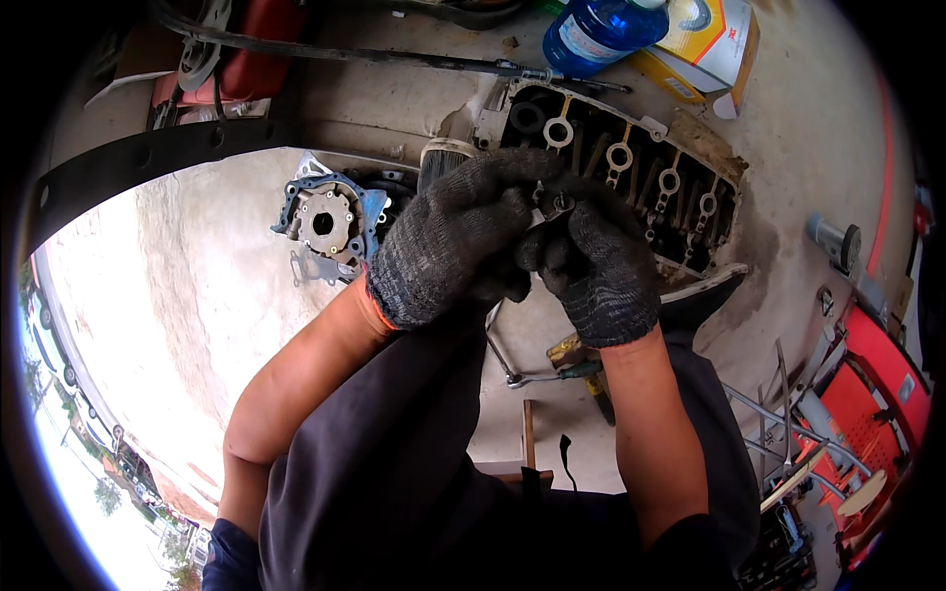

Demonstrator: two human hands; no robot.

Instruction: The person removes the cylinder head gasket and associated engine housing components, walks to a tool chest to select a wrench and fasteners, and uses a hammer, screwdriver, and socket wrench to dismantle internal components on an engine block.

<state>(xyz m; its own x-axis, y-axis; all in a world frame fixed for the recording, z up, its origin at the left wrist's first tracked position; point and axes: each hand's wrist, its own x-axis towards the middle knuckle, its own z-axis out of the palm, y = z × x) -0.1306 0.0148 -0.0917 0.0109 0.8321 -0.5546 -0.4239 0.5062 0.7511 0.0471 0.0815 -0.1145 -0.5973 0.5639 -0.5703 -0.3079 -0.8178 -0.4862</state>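
Both my hands wear dark grey knitted gloves and meet in the middle of the view. Between the fingertips of my left hand [448, 236] and my right hand [609, 266] is a small metal part [556, 204] with a round end; the fingers hide most of it, and its exact kind cannot be made out. Both hands are closed around it. Just beyond them lies an engine cylinder head [670, 182] with ring-shaped journals along it. Left of my left hand sits an oil pump housing [323, 223] with a blue rim. A ribbed cylindrical piece [445, 158] shows behind the left glove.
A blue bottle [596, 39] and a yellow-and-white box [705, 49] stand at the far side. On the floor under my hands lie a ratchet wrench [517, 380] and a yellow-and-black handled tool [597, 392]. A red tool case [867, 414] is at right, a long black bar [394, 56] far left.
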